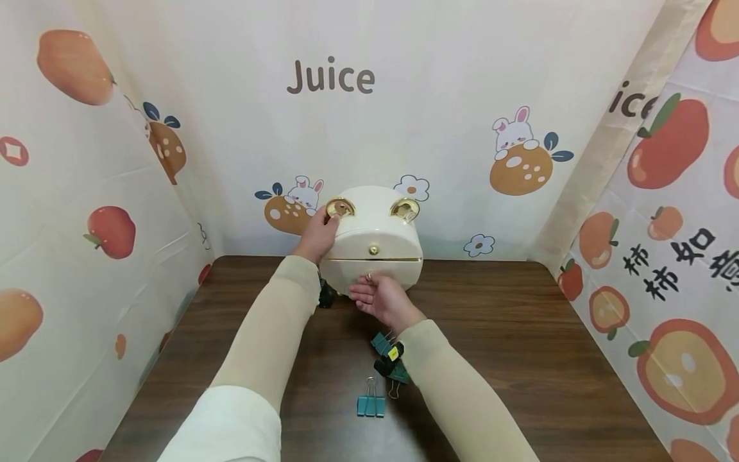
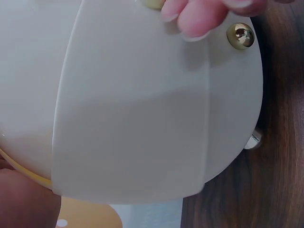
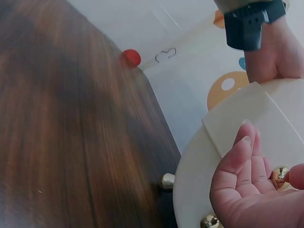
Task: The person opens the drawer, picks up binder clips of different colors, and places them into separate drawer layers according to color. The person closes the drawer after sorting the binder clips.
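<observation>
A white rounded storage box (image 1: 369, 247) with gold trim stands at the table's back edge. My left hand (image 1: 319, 236) grips its upper left side, by one of two gold rings (image 1: 340, 207) on top. At the lower drawer front (image 1: 340, 273), my right hand (image 1: 385, 298) pinches a small gold knob (image 3: 280, 175) between thumb and forefinger, its other fingers extended, palm up. That drawer front (image 2: 128, 137) fills much of the left wrist view. An upper gold knob (image 1: 374, 250) sits above the seam. The left hand's fingertips are partly hidden.
A teal binder clip (image 1: 371, 405) lies on the dark wooden table (image 1: 491, 359). Another teal clip (image 1: 381, 343) and a green clip (image 1: 399, 373) lie beside the right wrist, partly covered by its black camera (image 1: 389, 360). Printed fruit curtains (image 1: 450, 96) enclose the table.
</observation>
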A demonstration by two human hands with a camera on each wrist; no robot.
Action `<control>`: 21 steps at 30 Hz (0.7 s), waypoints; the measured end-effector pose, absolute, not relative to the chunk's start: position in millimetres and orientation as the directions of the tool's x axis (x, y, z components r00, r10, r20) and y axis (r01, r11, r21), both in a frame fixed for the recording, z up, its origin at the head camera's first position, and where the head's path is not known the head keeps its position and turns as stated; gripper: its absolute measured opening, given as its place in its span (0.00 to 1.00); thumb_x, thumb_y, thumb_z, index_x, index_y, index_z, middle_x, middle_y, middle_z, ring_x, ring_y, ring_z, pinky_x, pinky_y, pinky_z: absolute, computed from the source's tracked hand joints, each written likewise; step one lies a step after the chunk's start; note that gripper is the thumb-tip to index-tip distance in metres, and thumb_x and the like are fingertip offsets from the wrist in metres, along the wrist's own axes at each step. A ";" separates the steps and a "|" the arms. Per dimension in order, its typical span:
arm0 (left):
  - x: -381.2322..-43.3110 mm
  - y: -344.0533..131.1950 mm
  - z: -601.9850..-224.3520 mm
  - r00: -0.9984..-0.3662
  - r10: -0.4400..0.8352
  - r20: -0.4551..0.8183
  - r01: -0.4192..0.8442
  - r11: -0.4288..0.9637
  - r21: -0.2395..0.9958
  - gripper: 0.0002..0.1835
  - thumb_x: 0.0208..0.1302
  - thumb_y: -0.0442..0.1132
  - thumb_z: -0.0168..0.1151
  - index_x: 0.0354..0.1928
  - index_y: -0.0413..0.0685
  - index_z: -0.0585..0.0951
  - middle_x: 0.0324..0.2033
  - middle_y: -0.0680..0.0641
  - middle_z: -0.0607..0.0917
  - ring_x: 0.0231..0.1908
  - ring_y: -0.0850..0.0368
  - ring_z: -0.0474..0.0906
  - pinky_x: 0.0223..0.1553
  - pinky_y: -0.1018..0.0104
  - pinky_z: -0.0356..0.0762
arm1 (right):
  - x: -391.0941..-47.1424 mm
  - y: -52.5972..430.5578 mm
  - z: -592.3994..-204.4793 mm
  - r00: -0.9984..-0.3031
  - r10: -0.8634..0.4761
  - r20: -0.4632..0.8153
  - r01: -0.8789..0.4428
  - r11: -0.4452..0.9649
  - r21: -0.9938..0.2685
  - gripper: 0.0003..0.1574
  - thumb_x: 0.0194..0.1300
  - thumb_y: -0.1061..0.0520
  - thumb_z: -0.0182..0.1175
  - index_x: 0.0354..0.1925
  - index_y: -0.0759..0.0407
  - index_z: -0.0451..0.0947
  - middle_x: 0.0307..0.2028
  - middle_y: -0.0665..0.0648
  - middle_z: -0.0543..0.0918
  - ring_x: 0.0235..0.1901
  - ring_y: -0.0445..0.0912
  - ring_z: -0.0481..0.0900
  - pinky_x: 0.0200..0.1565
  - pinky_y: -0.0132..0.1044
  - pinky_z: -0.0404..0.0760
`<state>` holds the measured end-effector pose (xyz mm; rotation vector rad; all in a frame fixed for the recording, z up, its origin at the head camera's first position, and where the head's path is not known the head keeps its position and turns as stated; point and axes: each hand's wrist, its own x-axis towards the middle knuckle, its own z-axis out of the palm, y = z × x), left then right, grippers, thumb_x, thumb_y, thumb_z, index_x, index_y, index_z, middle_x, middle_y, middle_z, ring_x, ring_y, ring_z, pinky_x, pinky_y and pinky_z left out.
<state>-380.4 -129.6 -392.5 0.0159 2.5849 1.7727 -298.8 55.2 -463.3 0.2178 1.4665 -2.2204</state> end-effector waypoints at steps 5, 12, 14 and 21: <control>-378.4 -129.2 -390.0 -1.000 0.019 0.002 0.009 0.365 0.931 0.24 0.82 0.52 0.46 0.73 0.53 0.67 0.70 0.46 0.72 0.66 0.48 0.69 0.67 0.45 0.65 | -307.2 55.9 -459.6 -0.866 -0.282 -0.413 0.487 -0.294 -0.822 0.20 0.84 0.53 0.39 0.55 0.66 0.70 0.45 0.64 0.87 0.59 0.62 0.78 0.48 0.43 0.80; -378.5 -130.2 -389.1 -1.000 0.022 0.004 0.012 0.357 0.934 0.23 0.82 0.52 0.46 0.72 0.53 0.68 0.69 0.46 0.73 0.65 0.48 0.69 0.67 0.45 0.65 | -309.6 57.8 -456.1 -0.864 -0.278 -0.421 0.489 -0.260 -0.832 0.20 0.85 0.53 0.40 0.56 0.67 0.70 0.49 0.68 0.86 0.47 0.56 0.84 0.42 0.40 0.81; -378.5 -129.9 -389.9 -1.000 0.023 0.011 0.018 0.349 0.937 0.23 0.82 0.51 0.46 0.72 0.53 0.69 0.70 0.46 0.73 0.66 0.48 0.68 0.68 0.46 0.64 | -310.4 59.4 -456.8 -0.865 -0.273 -0.421 0.486 -0.247 -0.838 0.21 0.85 0.52 0.40 0.56 0.67 0.71 0.45 0.65 0.87 0.47 0.56 0.85 0.41 0.39 0.82; -377.4 -129.7 -391.2 -1.000 0.020 0.016 0.022 0.337 0.941 0.23 0.82 0.51 0.46 0.72 0.55 0.69 0.70 0.47 0.72 0.67 0.50 0.67 0.69 0.48 0.63 | -310.9 62.5 -461.7 -0.884 -0.275 -0.378 0.427 -0.146 -0.892 0.24 0.85 0.51 0.40 0.56 0.70 0.71 0.34 0.58 0.86 0.38 0.52 0.85 0.39 0.38 0.81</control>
